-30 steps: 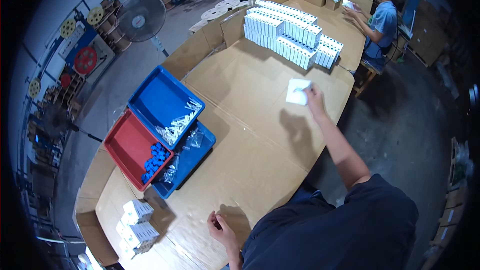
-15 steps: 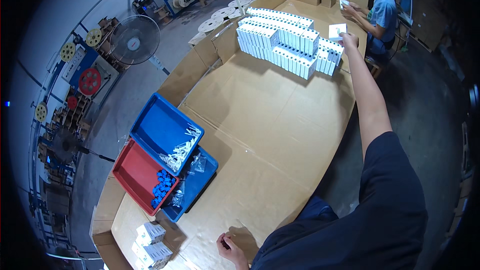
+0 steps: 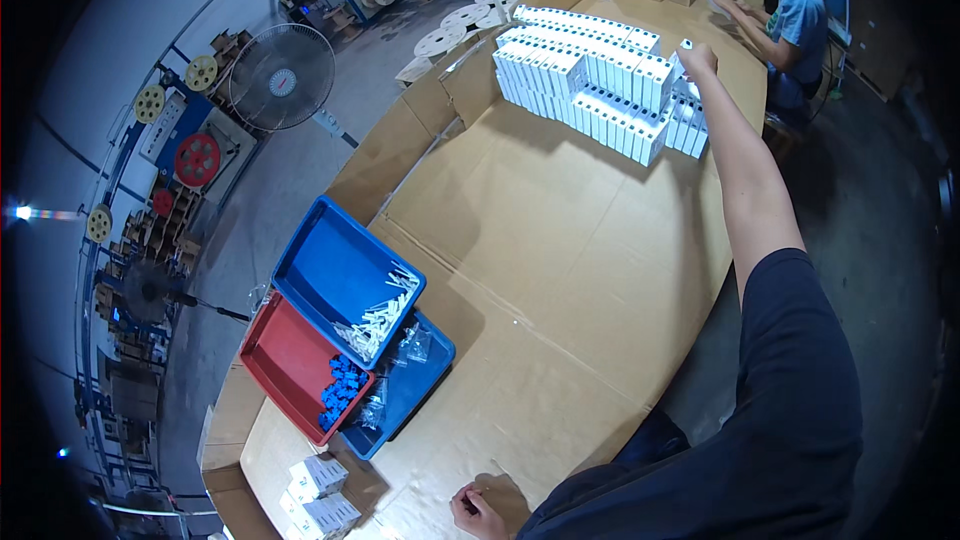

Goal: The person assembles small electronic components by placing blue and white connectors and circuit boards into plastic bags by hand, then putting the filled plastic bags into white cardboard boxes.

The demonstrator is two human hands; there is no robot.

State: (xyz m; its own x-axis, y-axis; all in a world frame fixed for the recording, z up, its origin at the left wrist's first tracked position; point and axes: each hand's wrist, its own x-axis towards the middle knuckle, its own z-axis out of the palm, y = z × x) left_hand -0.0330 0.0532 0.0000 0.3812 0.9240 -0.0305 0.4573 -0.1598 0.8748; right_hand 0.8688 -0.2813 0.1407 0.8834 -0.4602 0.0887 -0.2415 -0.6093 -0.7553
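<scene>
Right hand: It point(image 3: 698, 62) pinches a little white box point(image 3: 686, 45) by one side.
White box: It is at the near-edge end of the big pile of white boxes point(image 3: 590, 80), toward the right end of the surface point(image 3: 540, 310).
What is new: Half a second ago the box showed its wide, flat face. Now it shows a thin side with a dark dot, so it faces much like the boxes in the pile.
Left hand: It point(image 3: 478, 515) is curled by the near edge, toward the left end. I can't tell if it holds something dark (maybe just a shadow).
Trays: A blue tray point(image 3: 335, 250) with white sticks point(image 3: 378, 325) and a red tray point(image 3: 285, 350) with blue bits point(image 3: 343, 385) are near the far edge. They hide part of a lower blue tray point(image 3: 408, 398).
Small pile: More white boxes point(image 3: 320, 495) stand near the far left corner.
Hard to see: Fingers cover part of the held box, and I can't tell if it touches the pile. The other person point(image 3: 800, 20) is cut off at the top, and what those hands hold is unclear.
</scene>
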